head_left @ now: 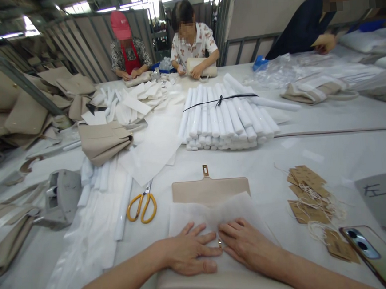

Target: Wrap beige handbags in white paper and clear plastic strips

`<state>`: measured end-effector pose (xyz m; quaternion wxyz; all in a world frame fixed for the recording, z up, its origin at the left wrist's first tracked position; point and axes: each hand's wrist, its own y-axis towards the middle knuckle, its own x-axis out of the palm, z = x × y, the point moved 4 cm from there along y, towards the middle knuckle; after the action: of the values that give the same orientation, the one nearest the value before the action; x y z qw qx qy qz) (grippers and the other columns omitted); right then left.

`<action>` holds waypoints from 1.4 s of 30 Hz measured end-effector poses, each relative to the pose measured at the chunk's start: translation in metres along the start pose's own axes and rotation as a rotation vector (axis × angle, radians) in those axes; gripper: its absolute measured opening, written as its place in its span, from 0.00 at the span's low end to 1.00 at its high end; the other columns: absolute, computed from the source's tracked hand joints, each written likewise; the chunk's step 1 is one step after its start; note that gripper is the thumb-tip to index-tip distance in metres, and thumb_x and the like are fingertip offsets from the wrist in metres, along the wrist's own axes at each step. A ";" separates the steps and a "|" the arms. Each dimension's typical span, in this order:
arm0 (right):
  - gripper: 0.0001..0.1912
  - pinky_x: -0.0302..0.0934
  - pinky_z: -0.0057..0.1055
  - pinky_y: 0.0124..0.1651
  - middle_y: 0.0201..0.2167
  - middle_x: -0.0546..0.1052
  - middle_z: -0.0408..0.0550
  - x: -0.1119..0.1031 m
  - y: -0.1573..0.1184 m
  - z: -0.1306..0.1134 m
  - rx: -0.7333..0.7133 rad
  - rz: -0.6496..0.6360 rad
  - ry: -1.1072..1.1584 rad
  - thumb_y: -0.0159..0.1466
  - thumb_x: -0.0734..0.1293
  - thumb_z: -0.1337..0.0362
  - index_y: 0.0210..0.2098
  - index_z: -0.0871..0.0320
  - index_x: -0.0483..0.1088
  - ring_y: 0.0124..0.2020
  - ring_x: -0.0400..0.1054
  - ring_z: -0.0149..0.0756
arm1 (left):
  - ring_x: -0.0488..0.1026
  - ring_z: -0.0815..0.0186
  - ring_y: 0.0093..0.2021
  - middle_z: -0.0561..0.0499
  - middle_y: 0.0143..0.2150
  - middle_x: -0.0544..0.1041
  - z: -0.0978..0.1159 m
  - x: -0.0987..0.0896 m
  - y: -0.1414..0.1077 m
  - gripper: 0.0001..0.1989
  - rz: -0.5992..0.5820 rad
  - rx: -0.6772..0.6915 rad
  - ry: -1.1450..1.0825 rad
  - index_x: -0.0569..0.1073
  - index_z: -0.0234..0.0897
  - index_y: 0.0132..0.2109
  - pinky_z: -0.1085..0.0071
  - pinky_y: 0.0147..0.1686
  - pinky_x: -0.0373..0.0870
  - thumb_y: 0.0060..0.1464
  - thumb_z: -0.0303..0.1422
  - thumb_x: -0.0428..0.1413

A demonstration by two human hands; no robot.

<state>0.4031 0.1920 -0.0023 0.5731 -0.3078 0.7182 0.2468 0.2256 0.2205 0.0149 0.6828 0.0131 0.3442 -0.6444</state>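
A beige bag (191,286) lies at the bottom centre, its flap (210,190) folded out away from me with a gold clasp (205,170) at the tip. White tissue sheet (191,211) covers part of the flap and the bag's front. My left hand (191,250) rests flat on the sheet, fingers spread. On the right, my right hand (246,246) presses on the sheet with its fingers bent and close together; whether anything is under them is hidden. Between both hands a small gold fitting (220,244) shows through the sheet.
Yellow-handled scissors (142,208) and a grey tape dispenser (63,197) lie left. A bundle of white rolls (222,115) is ahead. Cardboard tags (309,197) and a phone (377,254) are right. People work across the table (340,150).
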 end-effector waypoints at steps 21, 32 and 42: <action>0.30 0.56 0.45 0.50 0.47 0.73 0.54 0.009 0.011 0.031 0.336 0.014 -0.082 0.57 0.72 0.57 0.55 0.61 0.63 0.47 0.65 0.47 | 0.62 0.53 0.53 0.45 0.55 0.66 -0.026 -0.005 0.035 0.37 0.653 -0.471 0.306 0.59 0.38 0.60 0.56 0.54 0.58 0.48 0.50 0.60; 0.17 0.57 0.41 0.45 0.39 0.74 0.52 0.006 0.032 0.044 0.427 -0.247 0.146 0.55 0.73 0.60 0.41 0.59 0.69 0.41 0.67 0.47 | 0.67 0.53 0.46 0.46 0.44 0.72 -0.036 -0.023 0.052 0.30 0.492 -0.515 0.351 0.70 0.35 0.44 0.56 0.45 0.63 0.42 0.54 0.62; 0.13 0.56 0.42 0.44 0.37 0.74 0.50 -0.017 0.031 0.030 0.329 -0.222 0.029 0.56 0.73 0.58 0.36 0.57 0.70 0.40 0.67 0.46 | 0.67 0.50 0.47 0.46 0.43 0.72 -0.019 -0.031 0.040 0.19 0.393 -0.419 0.442 0.71 0.42 0.42 0.52 0.45 0.63 0.51 0.50 0.57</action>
<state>0.4037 0.2372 0.0072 0.6289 -0.2910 0.7188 0.0568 0.2550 0.2630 -0.0015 0.6906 0.0780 0.5989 -0.3978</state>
